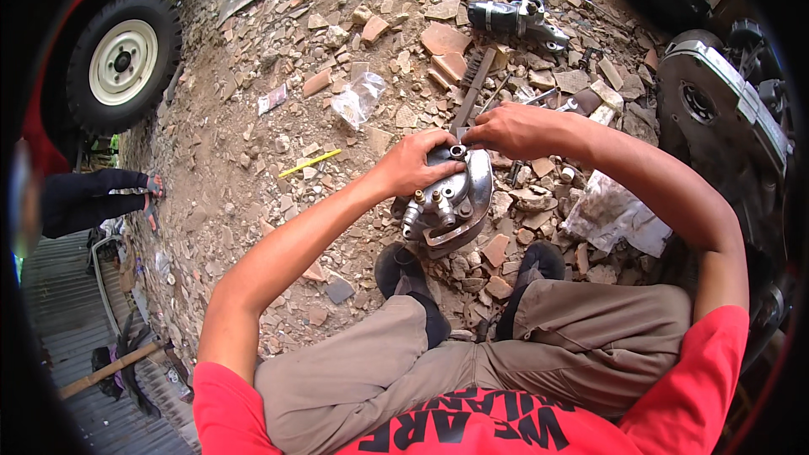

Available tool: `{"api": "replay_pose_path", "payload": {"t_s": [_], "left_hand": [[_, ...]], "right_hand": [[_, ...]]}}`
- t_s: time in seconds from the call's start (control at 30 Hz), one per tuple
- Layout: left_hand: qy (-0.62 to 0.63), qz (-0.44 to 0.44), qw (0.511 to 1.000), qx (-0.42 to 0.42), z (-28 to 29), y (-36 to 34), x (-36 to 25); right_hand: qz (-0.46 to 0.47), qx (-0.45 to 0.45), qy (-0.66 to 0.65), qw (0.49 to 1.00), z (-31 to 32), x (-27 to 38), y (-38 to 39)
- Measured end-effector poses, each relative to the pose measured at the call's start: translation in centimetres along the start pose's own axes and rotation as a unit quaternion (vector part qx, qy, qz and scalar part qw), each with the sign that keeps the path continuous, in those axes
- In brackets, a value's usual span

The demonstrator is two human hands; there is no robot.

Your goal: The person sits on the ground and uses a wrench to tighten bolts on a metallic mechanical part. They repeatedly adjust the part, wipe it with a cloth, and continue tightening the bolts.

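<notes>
A grey cast-metal machine part [459, 202] with brass-tipped fittings [430, 202] stands on the rubble between my feet. My left hand [419, 162] grips its upper left side, fingers over the top and thumb stretched across it, beside a round threaded port [458, 152]. At the part's far edge, the fingers of my right hand [510, 131] are pinched together close to that port. What lies in the pinch is too small to make out. Just beyond my hands rests a long-handled wire brush [477, 80].
A cylindrical motor [514, 21] lies farther off. Tools, including a wrench [543, 97], lie right of the brush. A white rag [619, 212] and a large engine assembly [716, 101] are at right. At left are a vehicle wheel [124, 61], a person's legs [93, 194] and a yellow strip [310, 163].
</notes>
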State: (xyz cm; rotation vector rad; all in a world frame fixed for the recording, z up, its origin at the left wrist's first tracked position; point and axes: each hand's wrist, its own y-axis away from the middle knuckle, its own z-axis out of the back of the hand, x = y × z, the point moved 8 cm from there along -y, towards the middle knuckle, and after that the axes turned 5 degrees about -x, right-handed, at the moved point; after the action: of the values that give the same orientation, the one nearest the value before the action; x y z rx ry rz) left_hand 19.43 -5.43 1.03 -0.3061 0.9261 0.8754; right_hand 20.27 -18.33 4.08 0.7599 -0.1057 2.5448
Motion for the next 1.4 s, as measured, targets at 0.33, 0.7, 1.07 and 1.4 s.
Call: {"api": "replay_pose_path", "payload": {"t_s": [0.33,0.7,1.07,1.4], "left_hand": [[0.0,0.018,1.0,0.008,0.1,0.0,0.0],[0.004,0.005,1.0,-0.004,0.3,0.1,-0.1],[0.022,-0.007,1.0,-0.019,0.2,0.1,0.2],[0.007,-0.01,1.0,0.006,0.3,-0.1,-0.4]], "right_hand": [[0.006,0.067,0.083,0.994,-0.1,-0.1,-1.1],[-0.125,-0.009,-0.019,0.992,2.1,3.6,0.0],[-0.03,0.075,-0.049,0.996,-0.8,-0.2,-0.6],[-0.127,0.165,-0.027,0.978,-0.7,2.3,-1.3]]}}
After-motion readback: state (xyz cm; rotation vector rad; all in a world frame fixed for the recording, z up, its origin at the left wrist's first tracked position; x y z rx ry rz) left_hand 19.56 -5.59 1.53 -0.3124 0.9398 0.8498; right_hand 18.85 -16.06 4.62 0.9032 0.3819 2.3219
